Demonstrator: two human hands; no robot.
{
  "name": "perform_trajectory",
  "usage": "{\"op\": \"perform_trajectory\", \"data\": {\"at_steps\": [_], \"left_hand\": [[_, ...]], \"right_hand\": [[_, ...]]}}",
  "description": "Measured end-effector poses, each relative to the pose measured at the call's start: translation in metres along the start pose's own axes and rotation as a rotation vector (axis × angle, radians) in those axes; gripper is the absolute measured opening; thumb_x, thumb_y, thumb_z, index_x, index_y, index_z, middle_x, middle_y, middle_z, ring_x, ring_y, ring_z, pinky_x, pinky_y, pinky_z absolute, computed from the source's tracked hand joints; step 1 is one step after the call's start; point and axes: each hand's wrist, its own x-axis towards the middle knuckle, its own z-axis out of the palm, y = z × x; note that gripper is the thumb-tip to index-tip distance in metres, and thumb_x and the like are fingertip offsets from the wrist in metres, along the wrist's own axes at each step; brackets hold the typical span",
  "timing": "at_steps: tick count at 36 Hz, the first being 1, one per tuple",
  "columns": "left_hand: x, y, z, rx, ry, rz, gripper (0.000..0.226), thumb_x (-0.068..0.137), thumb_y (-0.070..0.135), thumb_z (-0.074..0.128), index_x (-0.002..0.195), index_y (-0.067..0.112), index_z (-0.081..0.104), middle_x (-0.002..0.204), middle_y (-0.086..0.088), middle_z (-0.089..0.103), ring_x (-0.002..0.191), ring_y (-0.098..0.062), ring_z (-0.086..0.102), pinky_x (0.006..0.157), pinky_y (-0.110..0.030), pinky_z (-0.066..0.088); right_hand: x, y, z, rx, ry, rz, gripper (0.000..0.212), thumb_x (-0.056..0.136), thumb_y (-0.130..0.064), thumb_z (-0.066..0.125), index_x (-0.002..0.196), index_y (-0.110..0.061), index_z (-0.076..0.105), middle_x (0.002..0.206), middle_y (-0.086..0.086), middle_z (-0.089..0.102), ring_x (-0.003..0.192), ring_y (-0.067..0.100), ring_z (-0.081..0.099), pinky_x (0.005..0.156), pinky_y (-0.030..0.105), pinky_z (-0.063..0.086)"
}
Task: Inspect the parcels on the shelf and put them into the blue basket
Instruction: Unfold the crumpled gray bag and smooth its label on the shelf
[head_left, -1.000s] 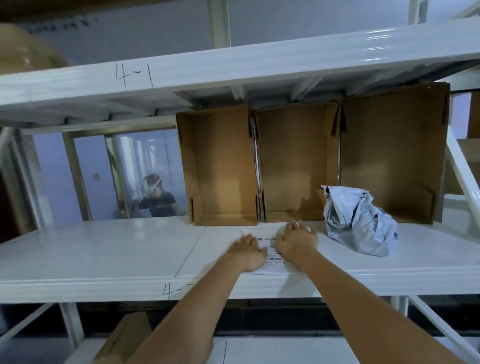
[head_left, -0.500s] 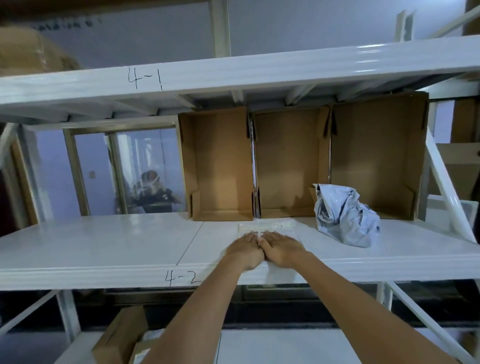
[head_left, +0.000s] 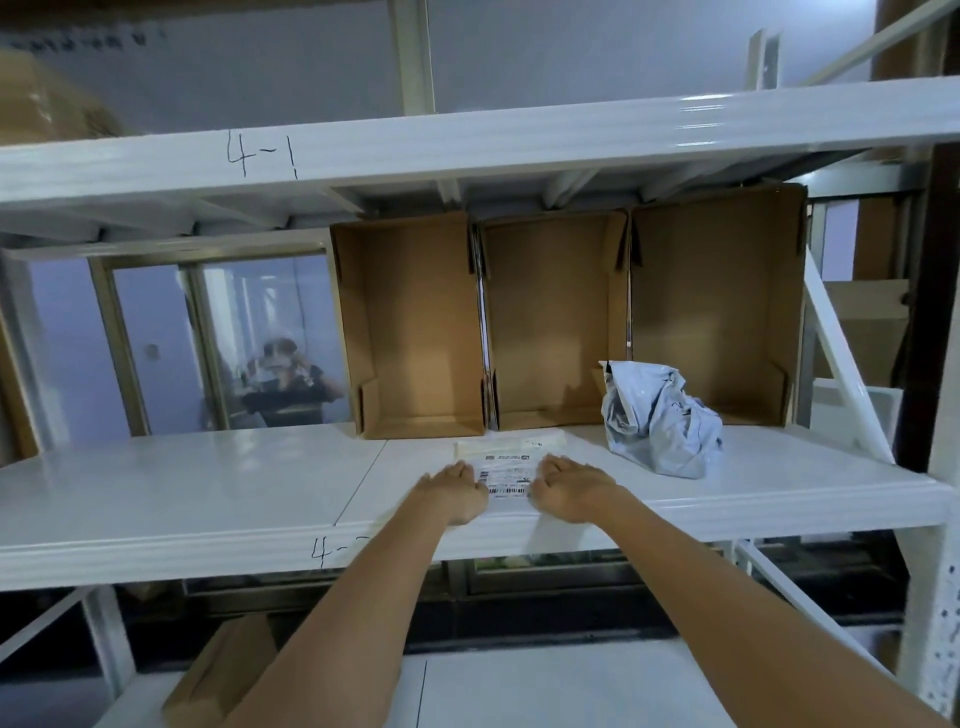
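Note:
A flat white parcel (head_left: 508, 467) with a barcode label lies near the front edge of the white shelf (head_left: 208, 488) marked 4-2. My left hand (head_left: 453, 492) rests palm down on its left side and my right hand (head_left: 570, 487) on its right side, both pressing it, with the label showing between them. To the right a crumpled grey poly-bag parcel (head_left: 660, 422) sits on the same shelf, apart from my hands. No blue basket is in view.
Three open cardboard boxes (head_left: 421, 332) stand on their sides at the back of the shelf. The upper shelf (head_left: 467, 150), marked 4-1, hangs close above. A diagonal brace (head_left: 841, 374) rises at the right. A cardboard box (head_left: 218, 675) lies on the lower shelf.
My hands, side by side over the middle of the flat parcel half a second ago, have spread apart to its left and right, uncovering the label.

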Motion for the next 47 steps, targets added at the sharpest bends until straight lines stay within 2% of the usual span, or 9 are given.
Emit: {"op": "perform_trajectory", "data": {"at_steps": [5, 11, 15, 19, 23, 29, 40, 44, 47], "left_hand": [[0.007, 0.013, -0.016, 0.044, 0.144, -0.039, 0.055, 0.1, 0.036, 0.027, 0.147, 0.008, 0.03, 0.151, -0.011, 0.03, 0.135, -0.028, 0.033, 0.11, -0.04, 0.03], [0.029, 0.027, -0.009, -0.079, 0.214, 0.125, 0.049, 0.096, 0.031, 0.043, 0.143, 0.018, 0.039, 0.146, -0.006, 0.042, 0.131, -0.023, 0.042, 0.112, -0.039, 0.032], [0.036, 0.023, -0.001, -0.13, 0.152, 0.171, 0.052, 0.1, 0.029, 0.038, 0.151, 0.026, 0.027, 0.155, -0.004, 0.031, 0.139, -0.022, 0.034, 0.116, -0.037, 0.026], [0.044, 0.019, 0.008, -0.089, 0.1, 0.133, 0.056, 0.101, 0.033, 0.033, 0.154, 0.026, 0.016, 0.161, 0.0, 0.013, 0.146, -0.019, 0.019, 0.12, -0.036, 0.018], [0.045, 0.019, 0.01, -0.103, 0.065, 0.116, 0.058, 0.099, 0.036, 0.034, 0.153, 0.024, 0.018, 0.161, 0.0, 0.014, 0.145, -0.019, 0.021, 0.119, -0.038, 0.021], [0.05, 0.019, 0.008, -0.091, 0.048, 0.063, 0.062, 0.099, 0.045, 0.025, 0.154, 0.022, 0.009, 0.162, 0.002, 0.004, 0.149, -0.014, 0.005, 0.121, -0.035, 0.008], [0.045, -0.006, 0.008, -0.021, 0.09, -0.064, 0.058, 0.102, 0.037, 0.014, 0.154, 0.012, 0.008, 0.162, -0.004, 0.004, 0.149, -0.022, 0.008, 0.12, -0.04, 0.012], [0.035, -0.001, 0.005, 0.066, 0.113, -0.058, 0.055, 0.103, 0.033, 0.014, 0.153, 0.009, 0.009, 0.161, -0.007, 0.008, 0.148, -0.024, 0.009, 0.12, -0.04, 0.013], [0.032, 0.005, 0.001, 0.203, 0.162, -0.115, 0.053, 0.104, 0.03, 0.012, 0.153, 0.008, 0.013, 0.161, -0.007, 0.011, 0.149, -0.024, 0.003, 0.121, -0.041, 0.007]], "right_hand": [[0.005, -0.015, -0.015, -0.095, 0.127, 0.071, 0.056, 0.1, -0.044, 0.023, 0.142, -0.012, 0.042, 0.147, 0.009, 0.043, 0.134, 0.024, 0.04, 0.111, 0.044, 0.027], [0.018, -0.036, -0.016, 0.098, 0.227, -0.067, 0.055, 0.105, -0.039, 0.012, 0.152, -0.014, 0.026, 0.161, 0.004, 0.021, 0.148, 0.017, 0.018, 0.119, 0.039, 0.017], [0.025, -0.038, -0.01, 0.217, 0.095, -0.078, 0.058, 0.104, -0.044, 0.004, 0.156, -0.021, 0.017, 0.163, -0.001, 0.011, 0.15, 0.015, 0.009, 0.12, 0.035, 0.006], [0.033, -0.033, 0.0, 0.16, 0.038, -0.092, 0.057, 0.104, -0.043, 0.002, 0.156, -0.021, 0.011, 0.163, 0.001, 0.013, 0.15, 0.015, 0.01, 0.122, 0.036, 0.009], [0.035, -0.03, 0.004, 0.144, 0.052, -0.088, 0.058, 0.104, -0.044, 0.002, 0.156, -0.022, 0.014, 0.162, 0.001, 0.02, 0.149, 0.015, 0.016, 0.121, 0.035, 0.013], [0.039, -0.023, 0.002, 0.107, 0.066, -0.036, 0.059, 0.103, -0.041, 0.006, 0.154, -0.016, 0.023, 0.161, 0.0, 0.02, 0.148, 0.015, 0.017, 0.119, 0.035, 0.016], [0.042, 0.001, 0.006, 0.059, 0.064, 0.04, 0.067, 0.101, -0.051, 0.014, 0.155, -0.011, 0.014, 0.163, 0.003, 0.011, 0.15, 0.018, 0.01, 0.121, 0.042, 0.014], [0.036, -0.004, 0.003, 0.073, 0.093, 0.077, 0.063, 0.101, -0.047, 0.015, 0.151, -0.011, 0.026, 0.159, 0.005, 0.025, 0.146, 0.02, 0.023, 0.117, 0.043, 0.022], [0.025, -0.01, 0.001, -0.02, 0.251, 0.142, 0.057, 0.101, -0.044, 0.019, 0.129, -0.01, 0.054, 0.13, 0.01, 0.056, 0.118, 0.022, 0.051, 0.097, 0.039, 0.039]]}}
